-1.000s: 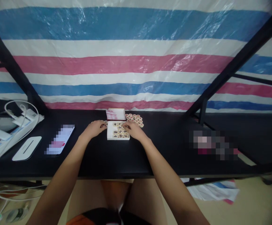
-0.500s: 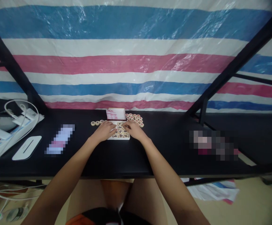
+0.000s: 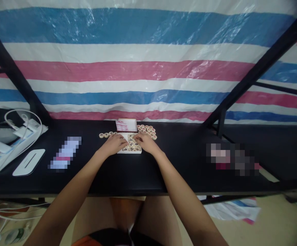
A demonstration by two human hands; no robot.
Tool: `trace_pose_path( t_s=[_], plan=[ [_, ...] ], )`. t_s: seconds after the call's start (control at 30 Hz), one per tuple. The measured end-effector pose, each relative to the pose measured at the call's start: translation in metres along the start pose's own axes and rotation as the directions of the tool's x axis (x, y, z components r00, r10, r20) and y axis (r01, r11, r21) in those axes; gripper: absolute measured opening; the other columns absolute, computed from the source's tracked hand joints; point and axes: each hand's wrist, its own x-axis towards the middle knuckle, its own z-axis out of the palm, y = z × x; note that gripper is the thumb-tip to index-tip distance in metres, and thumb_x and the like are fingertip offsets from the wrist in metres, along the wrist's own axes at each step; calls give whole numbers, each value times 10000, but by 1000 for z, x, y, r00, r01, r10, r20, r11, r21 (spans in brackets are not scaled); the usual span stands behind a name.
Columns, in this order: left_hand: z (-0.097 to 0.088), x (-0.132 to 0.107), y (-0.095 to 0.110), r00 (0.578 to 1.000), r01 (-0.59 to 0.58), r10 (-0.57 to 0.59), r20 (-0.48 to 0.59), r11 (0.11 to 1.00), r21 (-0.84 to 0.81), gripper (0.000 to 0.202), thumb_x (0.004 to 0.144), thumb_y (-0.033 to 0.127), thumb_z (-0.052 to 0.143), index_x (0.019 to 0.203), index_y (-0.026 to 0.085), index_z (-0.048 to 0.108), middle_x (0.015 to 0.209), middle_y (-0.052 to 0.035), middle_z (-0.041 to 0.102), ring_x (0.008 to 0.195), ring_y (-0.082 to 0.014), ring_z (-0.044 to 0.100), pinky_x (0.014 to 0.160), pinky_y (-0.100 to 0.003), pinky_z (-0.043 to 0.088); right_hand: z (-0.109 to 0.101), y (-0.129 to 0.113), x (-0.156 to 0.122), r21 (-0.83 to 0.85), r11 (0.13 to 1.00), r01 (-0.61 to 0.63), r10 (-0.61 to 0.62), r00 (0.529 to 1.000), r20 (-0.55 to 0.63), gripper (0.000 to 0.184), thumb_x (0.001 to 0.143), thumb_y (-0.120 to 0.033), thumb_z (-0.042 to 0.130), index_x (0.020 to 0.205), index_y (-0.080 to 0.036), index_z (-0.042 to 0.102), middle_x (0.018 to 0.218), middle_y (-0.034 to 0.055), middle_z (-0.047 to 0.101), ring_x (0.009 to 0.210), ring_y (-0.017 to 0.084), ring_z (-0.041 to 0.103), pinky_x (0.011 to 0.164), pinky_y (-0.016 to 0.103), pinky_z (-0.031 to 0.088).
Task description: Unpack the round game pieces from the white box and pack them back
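A white box (image 3: pixel 128 152) stands on the black table, holding several round Chinese chess pieces (image 3: pixel 131 149) with black characters. Its lid (image 3: pixel 129 125) is raised at the back. My left hand (image 3: pixel 113 144) reaches over the box's left side, fingers stretched toward the pieces and thumb apart. From the right, my right hand (image 3: pixel 146 141) rests at the box's edge, with thumb and fingers pinched together over a piece; the grip is partly hidden. Red-marked pieces (image 3: pixel 148 130) lie grouped behind my right hand. A short row of pieces (image 3: pixel 105 135) runs out behind my left hand.
A blurred-out phone-like item (image 3: pixel 66 152) and a white flat device (image 3: pixel 29 162) lie to the left, near a power strip (image 3: pixel 17 136) with white cables. Another blurred item (image 3: pixel 230 159) is at the right. Black frame bars (image 3: pixel 253 68) and a striped sheet (image 3: pixel 138 71) enclose the table.
Both hands stay at the box with only slight finger movement. The left fingers have shifted slightly down over the pieces. The camera view has moved very slightly.
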Motion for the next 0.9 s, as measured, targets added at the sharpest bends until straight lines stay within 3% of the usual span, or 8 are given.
trace_pose_path(
  t_s=[0.3,0.53,0.67,0.8,0.9],
  plan=[
    [-1,1,-7,991,50,-53,-125,998,-23,289,919,301,453,950,172,710,1078,-106,607,991,-228,575,928,-370,425,0,1,1,3,1000,4,-4,1000,3,175,831,-98,544,892,-164,694,803,28,576,708,126,513,773,279,414],
    [-24,-11,-36,928,276,-286,-239,958,-74,275,888,307,476,934,180,715,1082,-93,624,962,-216,601,903,-315,452,1,1,1,13,1000,5,-5,1000,-1,169,827,-100,544,884,-169,688,805,26,590,708,127,511,763,279,413],
    [-35,-21,-52,909,392,-394,-133,919,-42,263,854,318,503,899,194,731,959,-87,669,849,-213,630,783,-282,461,1,1,1,12,1000,-3,3,1000,7,173,834,-103,544,904,-162,691,836,41,606,753,139,526,772,278,406],
    [-42,-25,-53,924,382,-378,58,920,-86,250,825,299,501,856,213,734,843,-50,698,774,-203,636,691,-259,436,0,-1,0,13,1000,-6,6,1000,5,163,832,-97,547,891,-156,687,825,34,597,726,129,521,767,273,407],
    [-44,-24,-49,932,357,-345,107,926,-125,239,799,278,503,833,203,728,857,-38,708,790,-200,636,702,-251,433,-1,-2,0,8,1000,-10,10,1000,7,161,832,-98,547,888,-154,688,829,34,600,725,126,518,772,271,406]
  ],
)
